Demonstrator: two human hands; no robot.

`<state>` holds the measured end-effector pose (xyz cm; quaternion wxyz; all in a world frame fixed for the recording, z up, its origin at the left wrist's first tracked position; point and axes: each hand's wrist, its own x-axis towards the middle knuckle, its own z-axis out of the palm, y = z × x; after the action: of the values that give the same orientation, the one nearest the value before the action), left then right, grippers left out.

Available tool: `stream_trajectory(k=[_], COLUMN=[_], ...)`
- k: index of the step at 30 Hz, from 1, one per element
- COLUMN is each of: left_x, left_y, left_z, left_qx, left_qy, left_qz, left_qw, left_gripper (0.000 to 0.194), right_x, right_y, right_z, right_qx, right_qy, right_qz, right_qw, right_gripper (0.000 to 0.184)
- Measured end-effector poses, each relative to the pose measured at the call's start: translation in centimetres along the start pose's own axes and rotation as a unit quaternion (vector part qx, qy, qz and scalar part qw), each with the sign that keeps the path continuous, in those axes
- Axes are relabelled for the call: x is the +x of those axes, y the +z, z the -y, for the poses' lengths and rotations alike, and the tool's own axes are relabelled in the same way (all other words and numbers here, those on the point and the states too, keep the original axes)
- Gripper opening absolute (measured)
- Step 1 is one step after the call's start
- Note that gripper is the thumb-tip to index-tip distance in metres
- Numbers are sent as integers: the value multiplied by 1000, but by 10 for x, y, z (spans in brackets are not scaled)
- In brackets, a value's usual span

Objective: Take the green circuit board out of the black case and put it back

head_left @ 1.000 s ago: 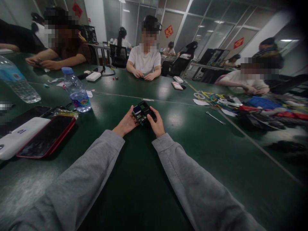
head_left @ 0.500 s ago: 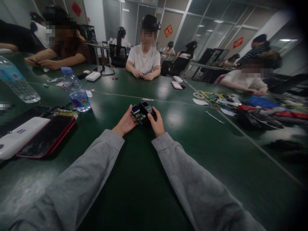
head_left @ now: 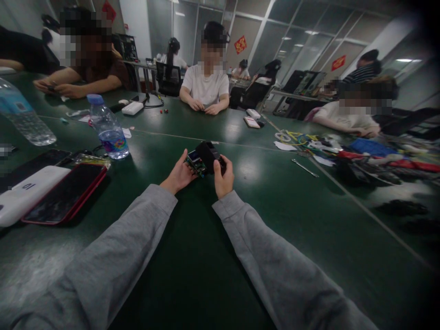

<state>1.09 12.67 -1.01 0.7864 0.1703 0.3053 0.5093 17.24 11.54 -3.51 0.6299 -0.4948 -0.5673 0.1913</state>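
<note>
Just above the green table, my left hand (head_left: pixel 179 176) holds a green circuit board (head_left: pixel 193 167) with a small screen, the thumb standing up at its left edge. A black plastic case (head_left: pixel 205 155) is gripped by my right hand (head_left: pixel 224 178), with the thumb on its near side and the fingers wrapped round its right end. The case is tilted and overlaps the right part of the board. I cannot tell whether the two parts touch. The fingers under the board are mostly hidden.
On the left are a water bottle (head_left: pixel 112 133), a red-edged phone (head_left: pixel 67 192) and a white device (head_left: pixel 29 195). To the right lie a wrench (head_left: pixel 305 168) and a heap of cables and tools (head_left: pixel 374 153). Across the table sits a person (head_left: pixel 205 85).
My right hand has turned the black case, so its plain dark side faces me and its grey face is mostly out of sight. It covers more of the board. My left hand stays nearly still.
</note>
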Motion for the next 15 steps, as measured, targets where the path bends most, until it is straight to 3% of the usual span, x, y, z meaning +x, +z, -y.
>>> stream_trajectory(k=[11,15], left_x=[4,1], left_y=[-4,-2], left_z=[2,1], left_qx=[-11,-20], left_qy=[9,11], left_qz=[-19,-23], left_qw=[1000,999], left_gripper=[51,48], right_x=[-8,-7], right_y=[6,7], right_z=[3,2], right_qx=[-43,-43], right_qy=[-65,-71], right_qz=[119,136], right_qw=[990,987], right_gripper=[56,53])
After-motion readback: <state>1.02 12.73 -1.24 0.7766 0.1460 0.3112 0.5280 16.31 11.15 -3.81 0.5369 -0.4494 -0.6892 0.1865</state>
